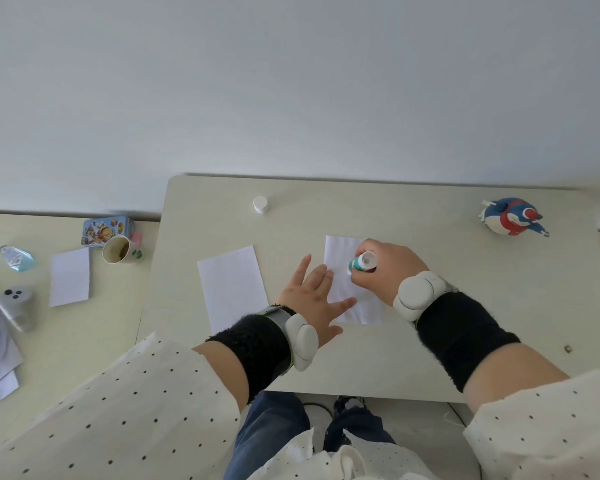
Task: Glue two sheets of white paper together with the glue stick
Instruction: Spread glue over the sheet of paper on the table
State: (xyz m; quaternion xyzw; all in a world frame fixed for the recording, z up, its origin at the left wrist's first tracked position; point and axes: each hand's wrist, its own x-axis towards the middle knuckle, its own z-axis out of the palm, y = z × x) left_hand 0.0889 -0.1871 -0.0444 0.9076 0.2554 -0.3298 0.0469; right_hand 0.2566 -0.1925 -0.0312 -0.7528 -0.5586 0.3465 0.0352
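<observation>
Two white paper sheets lie on the small cream table (430, 358). The left sheet (232, 287) lies bare. The right sheet (343, 261) is partly under both hands. My right hand (385, 268) grips a green-and-white glue stick (361, 263), tilted, its lower end down at the right sheet; whether it touches is hidden. My left hand (312, 299) lies with fingers spread, pressing the left edge of that sheet. The glue stick's white cap (260, 204) stands apart near the table's far edge.
A blue-and-red toy figure (511, 216) sits at the far right of the table. On the lower surface to the left are a cup (120, 250), a printed tin (106, 230), another white sheet (70, 277), a controller (14, 303) and loose papers.
</observation>
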